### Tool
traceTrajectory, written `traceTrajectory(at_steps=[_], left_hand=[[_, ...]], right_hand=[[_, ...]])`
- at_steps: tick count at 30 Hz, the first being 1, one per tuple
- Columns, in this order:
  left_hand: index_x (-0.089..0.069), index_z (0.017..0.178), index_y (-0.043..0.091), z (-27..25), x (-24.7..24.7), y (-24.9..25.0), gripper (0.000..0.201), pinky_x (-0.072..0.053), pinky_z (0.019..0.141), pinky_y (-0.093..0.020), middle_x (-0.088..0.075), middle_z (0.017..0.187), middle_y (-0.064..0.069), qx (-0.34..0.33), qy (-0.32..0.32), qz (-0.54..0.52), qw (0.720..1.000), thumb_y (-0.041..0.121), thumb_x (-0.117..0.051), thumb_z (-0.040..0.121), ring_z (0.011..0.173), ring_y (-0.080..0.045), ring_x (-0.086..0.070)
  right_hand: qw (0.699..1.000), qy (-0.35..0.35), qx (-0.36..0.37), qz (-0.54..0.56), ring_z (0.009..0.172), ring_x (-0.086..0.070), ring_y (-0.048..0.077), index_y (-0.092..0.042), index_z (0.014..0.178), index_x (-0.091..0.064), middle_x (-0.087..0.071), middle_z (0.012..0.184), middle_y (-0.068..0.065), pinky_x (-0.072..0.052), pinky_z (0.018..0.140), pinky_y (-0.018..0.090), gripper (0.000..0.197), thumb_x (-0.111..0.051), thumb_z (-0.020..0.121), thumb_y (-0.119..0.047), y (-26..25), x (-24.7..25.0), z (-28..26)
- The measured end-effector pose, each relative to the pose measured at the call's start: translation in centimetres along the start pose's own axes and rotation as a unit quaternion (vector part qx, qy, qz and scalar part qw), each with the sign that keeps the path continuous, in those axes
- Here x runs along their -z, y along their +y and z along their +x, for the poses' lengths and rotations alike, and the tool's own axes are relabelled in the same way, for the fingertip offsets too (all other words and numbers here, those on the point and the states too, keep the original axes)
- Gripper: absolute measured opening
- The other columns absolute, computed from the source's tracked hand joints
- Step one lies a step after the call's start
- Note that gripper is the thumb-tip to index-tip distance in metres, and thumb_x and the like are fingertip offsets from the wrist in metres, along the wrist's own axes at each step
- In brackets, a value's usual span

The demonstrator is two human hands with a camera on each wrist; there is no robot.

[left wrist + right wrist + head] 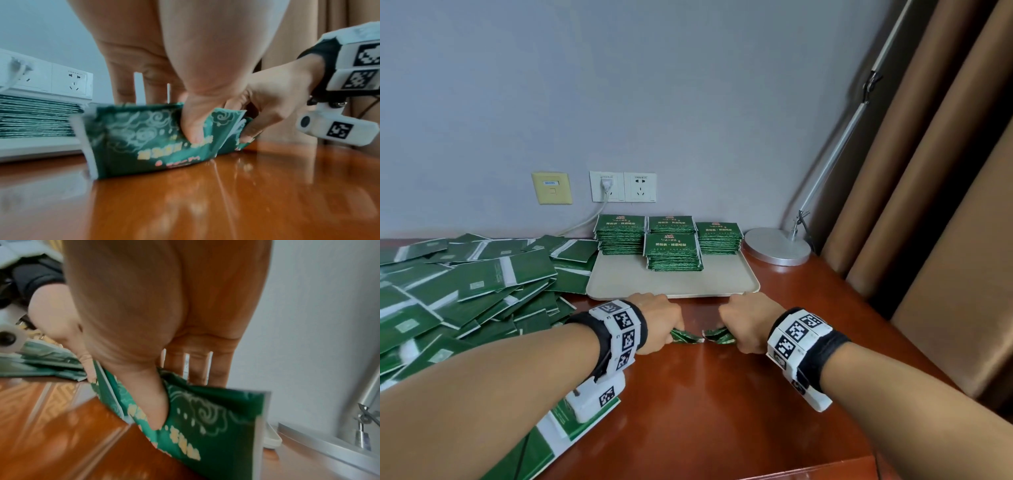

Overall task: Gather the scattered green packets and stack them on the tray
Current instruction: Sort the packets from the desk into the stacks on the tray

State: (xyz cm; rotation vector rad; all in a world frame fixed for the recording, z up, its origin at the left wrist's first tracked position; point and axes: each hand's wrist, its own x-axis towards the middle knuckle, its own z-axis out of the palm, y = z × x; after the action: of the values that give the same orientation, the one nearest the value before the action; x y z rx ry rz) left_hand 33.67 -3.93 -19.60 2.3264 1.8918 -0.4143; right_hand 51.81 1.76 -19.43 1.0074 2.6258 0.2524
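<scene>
My left hand (666, 325) and right hand (738, 327) are side by side on the table, just in front of the beige tray (674, 286). Each pinches a small bundle of green packets (686, 336) standing on edge on the wood, thumb on the printed front and fingers behind. The two bundles nearly meet end to end. In the left wrist view my left hand (180, 120) holds its bundle (135, 142). In the right wrist view my right hand (162, 395) holds its bundle (211, 418). Several neat packet stacks (673, 251) sit on the tray's far half.
A big loose heap of green packets (465, 284) covers the table's left side, up to the tray's left edge. A round silver lamp base (777, 246) stands right of the tray. Wall sockets (623, 186) with a plugged cable are behind it. Brown curtains (928, 205) hang at right.
</scene>
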Motion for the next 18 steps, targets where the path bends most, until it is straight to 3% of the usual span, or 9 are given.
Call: traceTrajectory(at_steps=[2,4,7,10,13,15,18], left_hand=[[-0.063,0.125,0.019,0.2,0.9,-0.2,0.026,-0.039,0.070,-0.030,-0.052,0.087,-0.001,0.000,0.025,0.002,1.000,0.024,-0.052,0.102,0.079,-0.024,-0.051],[-0.062,0.128,0.021,0.6,2.2,-1.0,0.029,-0.041,0.070,-0.031,-0.059,0.094,-0.001,0.005,0.056,0.013,0.998,0.028,-0.052,0.103,0.076,-0.020,-0.051],[-0.062,0.131,0.025,1.6,4.7,-2.9,0.031,-0.049,0.068,-0.028,-0.066,0.098,0.003,0.021,0.116,0.007,0.993,0.031,-0.052,0.102,0.081,-0.017,-0.061],[-0.066,0.123,0.030,3.5,6.8,-5.5,0.025,-0.053,0.077,-0.031,-0.069,0.097,0.002,0.046,0.206,0.009,0.978,0.032,-0.051,0.103,0.090,-0.023,-0.066],[-0.067,0.121,0.033,6.0,7.9,-7.8,0.027,-0.053,0.080,-0.034,-0.068,0.110,0.003,0.059,0.268,-0.008,0.962,0.034,-0.047,0.103,0.097,-0.025,-0.065],[-0.065,0.127,0.031,7.9,8.3,-8.9,0.031,-0.052,0.081,-0.034,-0.063,0.117,0.005,0.051,0.284,-0.012,0.957,0.034,-0.046,0.103,0.102,-0.022,-0.062],[-0.064,0.130,0.029,10.7,8.1,-10.0,0.032,-0.050,0.080,-0.033,-0.057,0.111,0.005,0.047,0.275,-0.016,0.960,0.033,-0.048,0.102,0.101,-0.019,-0.058]], right_hand=[[0.999,0.019,0.000,0.039,0.092,-0.064,0.034,-0.015,0.111,-0.067,-0.063,0.101,0.011,-0.053,0.073,0.036,0.026,-0.063,0.085,-0.014,0.7,0.4,0.5],[0.996,0.045,0.003,0.077,0.091,-0.063,0.034,-0.023,0.115,-0.067,-0.060,0.094,0.008,-0.046,0.069,0.031,0.031,-0.060,0.086,-0.013,1.7,1.3,1.2],[0.988,0.104,-0.002,0.115,0.087,-0.064,0.031,-0.026,0.098,-0.065,-0.059,0.081,0.003,-0.044,0.066,0.030,0.018,-0.056,0.088,-0.013,4.0,2.8,3.0],[0.979,0.174,-0.021,0.105,0.087,-0.063,0.030,-0.022,0.088,-0.058,-0.065,0.090,0.006,-0.046,0.066,0.033,0.010,-0.054,0.088,-0.013,6.9,3.7,5.7],[0.969,0.223,-0.052,0.089,0.097,-0.058,0.030,-0.016,0.104,-0.062,-0.059,0.105,0.006,-0.037,0.066,0.032,0.016,-0.052,0.093,-0.013,9.7,4.3,8.7],[0.963,0.242,-0.068,0.095,0.100,-0.056,0.031,-0.015,0.113,-0.062,-0.054,0.108,0.007,-0.042,0.070,0.036,0.023,-0.049,0.095,-0.013,11.3,4.5,10.9],[0.960,0.248,-0.086,0.101,0.100,-0.051,0.032,-0.018,0.121,-0.062,-0.052,0.109,0.008,-0.048,0.079,0.043,0.033,-0.048,0.092,-0.011,13.2,4.7,14.4]])
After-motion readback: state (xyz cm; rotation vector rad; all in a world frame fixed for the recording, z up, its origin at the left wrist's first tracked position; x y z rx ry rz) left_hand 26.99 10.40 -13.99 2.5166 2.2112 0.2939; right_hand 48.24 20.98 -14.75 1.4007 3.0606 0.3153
